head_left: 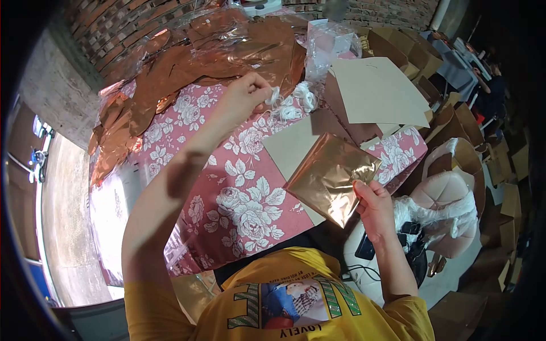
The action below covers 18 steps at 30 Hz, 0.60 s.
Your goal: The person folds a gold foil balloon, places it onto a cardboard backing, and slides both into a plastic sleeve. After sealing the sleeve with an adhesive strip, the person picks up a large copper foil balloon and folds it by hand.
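Observation:
My right hand (375, 209) grips the lower right edge of a flat, square packet of shiny copper-coloured foil (333, 177), thumb on top. The packet is held over a beige card sheet (290, 142) and the table's front edge. Farther off, my left hand (250, 94) is closed, its fingertips pinching white string at the side of a loose white bundle (293, 105). The bundle lies on the pink floral tablecloth (250, 207).
Crumpled copper foil sheets (182, 62) cover the table's back and left. Beige card (378, 94) and clear plastic bags (330, 48) lie at the back right. A padded seat (443, 196) and cardboard boxes (398, 48) stand on the right. A person sits far right.

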Each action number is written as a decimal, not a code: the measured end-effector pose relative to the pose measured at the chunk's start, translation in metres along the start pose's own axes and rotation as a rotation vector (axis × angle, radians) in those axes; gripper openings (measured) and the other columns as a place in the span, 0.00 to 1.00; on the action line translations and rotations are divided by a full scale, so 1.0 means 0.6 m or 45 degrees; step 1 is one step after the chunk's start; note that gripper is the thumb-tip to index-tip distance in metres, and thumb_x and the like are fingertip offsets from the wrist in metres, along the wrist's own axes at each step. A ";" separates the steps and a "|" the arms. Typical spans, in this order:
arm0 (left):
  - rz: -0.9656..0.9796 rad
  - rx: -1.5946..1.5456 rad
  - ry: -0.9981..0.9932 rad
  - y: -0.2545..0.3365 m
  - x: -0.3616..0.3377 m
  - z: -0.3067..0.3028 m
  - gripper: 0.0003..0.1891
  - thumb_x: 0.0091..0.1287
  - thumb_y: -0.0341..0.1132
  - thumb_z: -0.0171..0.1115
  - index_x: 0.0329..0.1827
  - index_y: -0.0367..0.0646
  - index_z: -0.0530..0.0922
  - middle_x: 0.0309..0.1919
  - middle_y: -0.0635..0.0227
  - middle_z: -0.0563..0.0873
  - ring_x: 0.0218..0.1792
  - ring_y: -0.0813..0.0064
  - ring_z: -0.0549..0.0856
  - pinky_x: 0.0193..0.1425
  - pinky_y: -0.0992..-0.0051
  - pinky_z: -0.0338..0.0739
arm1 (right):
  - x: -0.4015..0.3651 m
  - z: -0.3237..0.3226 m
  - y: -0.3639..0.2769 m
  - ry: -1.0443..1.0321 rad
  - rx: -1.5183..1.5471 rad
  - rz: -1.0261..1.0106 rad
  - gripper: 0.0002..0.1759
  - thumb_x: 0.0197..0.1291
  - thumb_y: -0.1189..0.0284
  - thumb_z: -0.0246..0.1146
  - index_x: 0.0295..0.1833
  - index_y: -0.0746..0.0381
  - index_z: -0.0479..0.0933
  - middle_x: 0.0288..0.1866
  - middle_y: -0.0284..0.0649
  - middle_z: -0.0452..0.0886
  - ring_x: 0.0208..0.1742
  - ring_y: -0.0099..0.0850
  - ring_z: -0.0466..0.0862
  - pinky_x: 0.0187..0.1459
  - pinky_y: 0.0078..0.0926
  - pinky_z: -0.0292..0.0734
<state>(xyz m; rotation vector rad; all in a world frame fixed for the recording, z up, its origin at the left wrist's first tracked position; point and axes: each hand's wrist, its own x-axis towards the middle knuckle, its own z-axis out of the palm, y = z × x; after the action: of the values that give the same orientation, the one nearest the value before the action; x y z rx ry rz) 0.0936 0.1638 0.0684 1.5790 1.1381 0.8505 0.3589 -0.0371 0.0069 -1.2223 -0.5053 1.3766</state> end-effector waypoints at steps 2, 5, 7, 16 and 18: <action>0.122 -0.246 0.017 0.016 -0.022 0.006 0.05 0.74 0.32 0.60 0.47 0.42 0.77 0.35 0.74 0.84 0.32 0.89 0.78 0.39 0.86 0.73 | 0.003 -0.016 0.008 -0.032 0.034 -0.003 0.02 0.68 0.72 0.65 0.40 0.56 0.80 0.36 0.27 0.84 0.35 0.15 0.82 0.40 0.15 0.78; 0.171 -0.380 0.029 0.050 -0.038 0.018 0.06 0.75 0.32 0.58 0.48 0.40 0.76 0.36 0.70 0.85 0.34 0.86 0.82 0.40 0.85 0.77 | -0.001 -0.015 0.005 -0.016 0.071 -0.006 0.01 0.68 0.73 0.65 0.41 0.54 0.80 0.37 0.27 0.84 0.37 0.14 0.83 0.41 0.15 0.78; 0.251 -0.399 0.029 0.058 -0.034 0.003 0.08 0.76 0.33 0.57 0.50 0.38 0.76 0.40 0.63 0.86 0.37 0.81 0.86 0.39 0.85 0.80 | -0.016 -0.001 -0.007 0.019 0.077 -0.034 0.02 0.69 0.73 0.64 0.44 0.54 0.80 0.40 0.27 0.85 0.40 0.14 0.83 0.41 0.15 0.78; 0.290 0.711 0.120 0.021 0.071 0.010 0.07 0.66 0.30 0.61 0.41 0.35 0.81 0.34 0.55 0.87 0.35 0.66 0.89 0.39 0.70 0.82 | -0.005 -0.017 0.008 -0.071 0.081 -0.082 0.06 0.70 0.73 0.63 0.50 0.57 0.80 0.44 0.28 0.85 0.42 0.16 0.84 0.43 0.15 0.79; 0.826 1.148 0.176 -0.005 0.101 -0.005 0.08 0.64 0.31 0.62 0.43 0.36 0.81 0.37 0.52 0.85 0.37 0.57 0.87 0.43 0.64 0.79 | -0.003 -0.024 0.009 -0.071 0.101 -0.063 0.05 0.69 0.75 0.64 0.49 0.57 0.81 0.44 0.29 0.86 0.43 0.17 0.84 0.46 0.16 0.79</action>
<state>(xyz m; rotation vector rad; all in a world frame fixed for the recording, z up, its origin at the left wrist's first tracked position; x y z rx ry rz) 0.1092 0.2225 0.0660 2.7686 1.1914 0.9086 0.3683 -0.0447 -0.0023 -1.1029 -0.5119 1.3787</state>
